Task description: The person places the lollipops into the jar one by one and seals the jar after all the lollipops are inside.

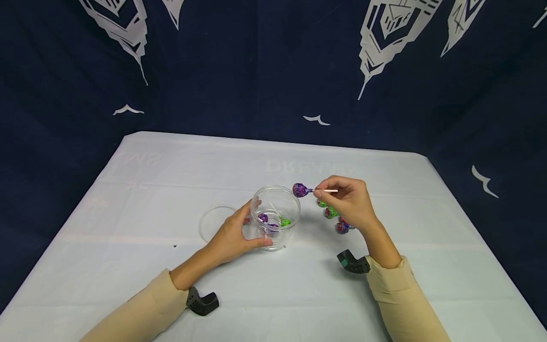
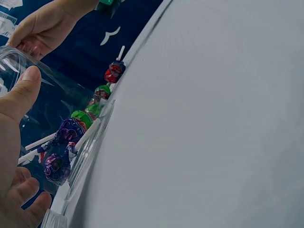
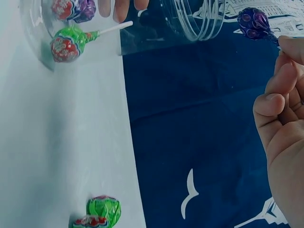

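Note:
A clear plastic jar [image 1: 279, 237] stands on the white table with several wrapped lollipops inside, purple ones and a green lollipop [image 1: 285, 222]. My left hand [image 1: 232, 237] grips the jar's side, thumb at the front and fingers round the back. Just right of the jar's rim, my right hand [image 1: 348, 199] pinches a purple lollipop [image 1: 300, 190] by its white stick, the candy end pointing left toward the opening. In the right wrist view, this purple lollipop [image 3: 254, 23] hangs from thumb and fingertips.
Several more lollipops [image 1: 331, 212], green and red-blue, lie on the table under and beside my right hand. A clear round lid [image 1: 205, 223] lies left of the jar, partly behind my left hand. A dark blue patterned cloth [image 1: 256, 71] hangs behind the table.

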Demonstrator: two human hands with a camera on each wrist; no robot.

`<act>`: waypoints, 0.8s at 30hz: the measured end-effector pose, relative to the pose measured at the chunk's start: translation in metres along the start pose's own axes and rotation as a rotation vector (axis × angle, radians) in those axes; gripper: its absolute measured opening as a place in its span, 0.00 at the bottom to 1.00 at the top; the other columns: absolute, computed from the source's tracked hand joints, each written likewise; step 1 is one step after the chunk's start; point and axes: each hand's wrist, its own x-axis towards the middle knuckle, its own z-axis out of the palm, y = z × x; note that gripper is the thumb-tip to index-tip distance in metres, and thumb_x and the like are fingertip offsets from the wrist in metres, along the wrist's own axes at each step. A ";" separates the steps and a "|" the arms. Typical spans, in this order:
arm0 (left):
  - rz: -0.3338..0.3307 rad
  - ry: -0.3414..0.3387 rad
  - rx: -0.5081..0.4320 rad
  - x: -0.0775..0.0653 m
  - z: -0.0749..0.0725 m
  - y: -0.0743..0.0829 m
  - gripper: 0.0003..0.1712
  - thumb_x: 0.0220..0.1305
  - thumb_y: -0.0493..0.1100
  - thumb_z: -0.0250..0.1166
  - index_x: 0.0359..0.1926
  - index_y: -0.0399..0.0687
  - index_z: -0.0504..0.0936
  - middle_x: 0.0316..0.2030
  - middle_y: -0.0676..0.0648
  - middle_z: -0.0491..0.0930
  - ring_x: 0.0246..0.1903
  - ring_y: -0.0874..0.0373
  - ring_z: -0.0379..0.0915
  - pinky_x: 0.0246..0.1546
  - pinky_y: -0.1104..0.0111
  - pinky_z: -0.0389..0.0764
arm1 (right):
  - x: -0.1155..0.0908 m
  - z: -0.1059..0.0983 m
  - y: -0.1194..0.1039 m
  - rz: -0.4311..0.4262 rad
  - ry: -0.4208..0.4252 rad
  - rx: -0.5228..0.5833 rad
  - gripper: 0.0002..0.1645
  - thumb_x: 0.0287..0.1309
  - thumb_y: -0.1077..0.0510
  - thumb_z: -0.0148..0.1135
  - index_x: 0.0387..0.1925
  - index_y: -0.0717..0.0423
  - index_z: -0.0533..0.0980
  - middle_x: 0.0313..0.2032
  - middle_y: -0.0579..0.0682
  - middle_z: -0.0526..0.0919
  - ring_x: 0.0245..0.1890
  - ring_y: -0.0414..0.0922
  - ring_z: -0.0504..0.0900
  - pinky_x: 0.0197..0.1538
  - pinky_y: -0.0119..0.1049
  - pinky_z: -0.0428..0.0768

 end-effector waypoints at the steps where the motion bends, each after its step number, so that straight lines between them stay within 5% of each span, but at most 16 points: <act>1: -0.004 -0.001 0.002 0.000 0.000 0.000 0.59 0.39 0.65 0.70 0.70 0.56 0.52 0.63 0.52 0.61 0.53 0.54 0.68 0.52 0.64 0.73 | 0.000 0.001 0.000 0.004 -0.004 0.000 0.02 0.48 0.74 0.64 0.27 0.71 0.77 0.26 0.57 0.80 0.23 0.43 0.79 0.27 0.33 0.81; 9: -0.013 0.002 -0.003 0.000 0.000 0.001 0.59 0.39 0.65 0.71 0.70 0.54 0.52 0.63 0.51 0.62 0.52 0.52 0.70 0.52 0.63 0.73 | 0.005 0.013 -0.021 0.040 -0.077 -0.066 0.03 0.50 0.71 0.63 0.27 0.71 0.76 0.27 0.55 0.80 0.22 0.40 0.79 0.11 0.29 0.70; 16: -0.018 0.001 -0.007 0.000 -0.001 0.001 0.59 0.39 0.64 0.71 0.70 0.53 0.53 0.63 0.52 0.62 0.52 0.53 0.69 0.52 0.64 0.73 | 0.008 0.017 -0.010 -0.007 -0.113 -0.110 0.05 0.47 0.73 0.65 0.28 0.65 0.79 0.27 0.54 0.81 0.28 0.43 0.81 0.31 0.34 0.81; 24: -0.028 -0.008 0.000 0.000 -0.001 0.002 0.60 0.39 0.64 0.71 0.70 0.53 0.52 0.62 0.51 0.63 0.52 0.53 0.69 0.52 0.63 0.73 | 0.010 0.023 -0.009 0.025 -0.186 -0.126 0.06 0.47 0.73 0.65 0.28 0.63 0.80 0.27 0.55 0.81 0.25 0.41 0.80 0.27 0.32 0.79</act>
